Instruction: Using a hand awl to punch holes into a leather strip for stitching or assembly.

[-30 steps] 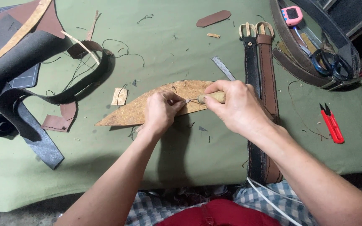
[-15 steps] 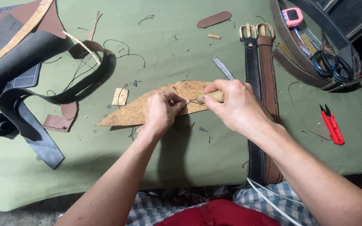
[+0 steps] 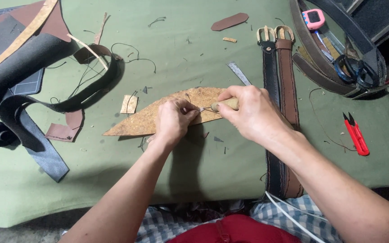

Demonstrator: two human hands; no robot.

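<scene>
The left hand (image 3: 173,120) is pressed down on a flat, pointed piece of tan leather (image 3: 158,118) in the middle of the frame, with its fingers pinched together at the leather's lower edge. The right hand (image 3: 251,112) is closed around a small tool with a wooden handle (image 3: 227,105), and the thin metal tip is pointed at the left fingertips. The leather piece is laid on the green tabletop (image 3: 194,171), its sharp end aimed toward the lower left.

Just right of the right hand, two long belts (image 3: 281,76) are laid side by side, one dark and one brown, with their buckles at the top. The right wrist is held over them. A thin metal strip (image 3: 238,73) is seen just above the right hand. A small tan square scrap (image 3: 129,104) is seen left of the leather piece.

At the right edge of the frame, red thread snips (image 3: 355,134) are laid well apart from the hands. In the upper right, blue-handled scissors (image 3: 353,69) and a small pink gadget (image 3: 314,19) are kept inside a coiled strap. A brown leather tab (image 3: 229,21) is seen at the top middle. On the left, a curled black strap (image 3: 68,101), dark leather sheets and small brown scraps (image 3: 64,130) are spread about. Loose threads are scattered over the cloth.

Compared with a second ago, almost nothing has changed: both hands are kept in the same spot on the leather.
</scene>
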